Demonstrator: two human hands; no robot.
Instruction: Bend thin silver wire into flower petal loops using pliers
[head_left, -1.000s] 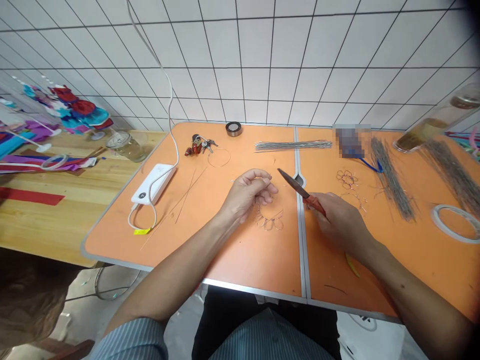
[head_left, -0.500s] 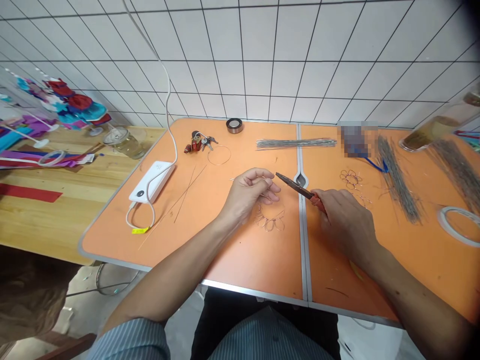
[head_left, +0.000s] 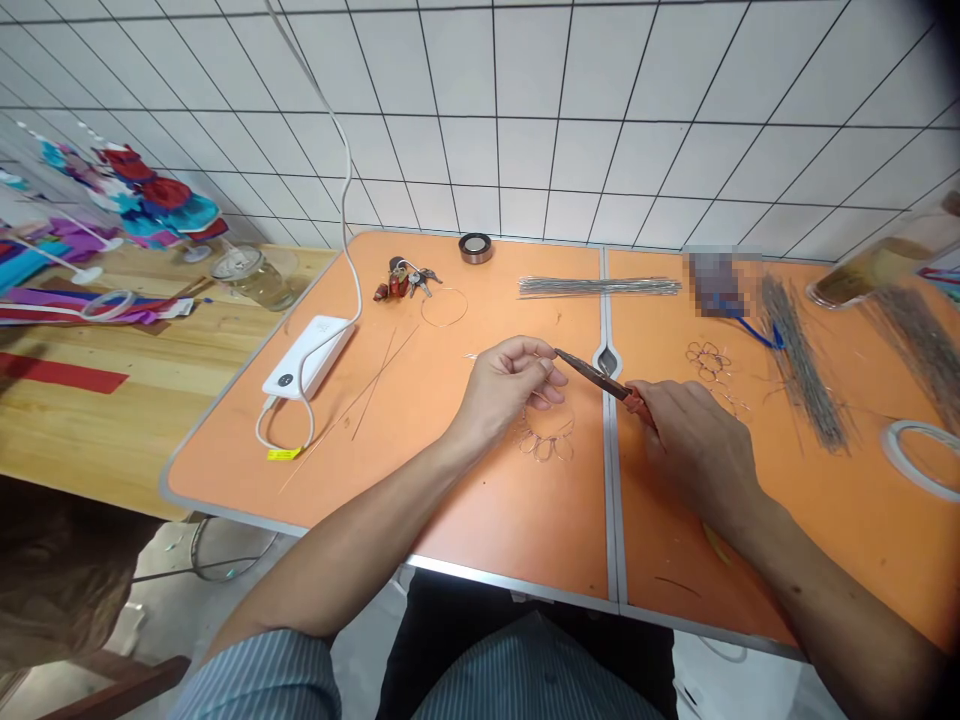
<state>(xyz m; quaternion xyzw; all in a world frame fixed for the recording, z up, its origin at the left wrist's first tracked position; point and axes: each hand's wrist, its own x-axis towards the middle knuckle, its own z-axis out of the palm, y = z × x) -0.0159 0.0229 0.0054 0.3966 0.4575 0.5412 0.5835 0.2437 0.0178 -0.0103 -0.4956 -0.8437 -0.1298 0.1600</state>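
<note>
My right hand (head_left: 694, 440) is closed round the red handles of a pair of pliers (head_left: 598, 376), whose dark narrow jaws point up and left. The tip of the jaws meets the fingertips of my left hand (head_left: 514, 385). My left thumb and fingers are pinched on a thin wire; most of it is too fine to follow. Below these fingers shows a looped wire piece (head_left: 546, 442) with petal-like loops, and I cannot tell whether it hangs from the hand or lies on the orange table (head_left: 510, 530).
A bundle of straight wires (head_left: 600, 287) lies at the back, near a roll of tape (head_left: 475, 248) and keys (head_left: 420, 280). On the left is a white power bank (head_left: 311, 355) with a cable. More wire bundles (head_left: 806, 370) and a wire flower (head_left: 707, 358) are on the right.
The pliers' tip has come closer to my left fingertips and now meets them. The whole view has shifted slightly; both hands keep nearly the same pose.
</note>
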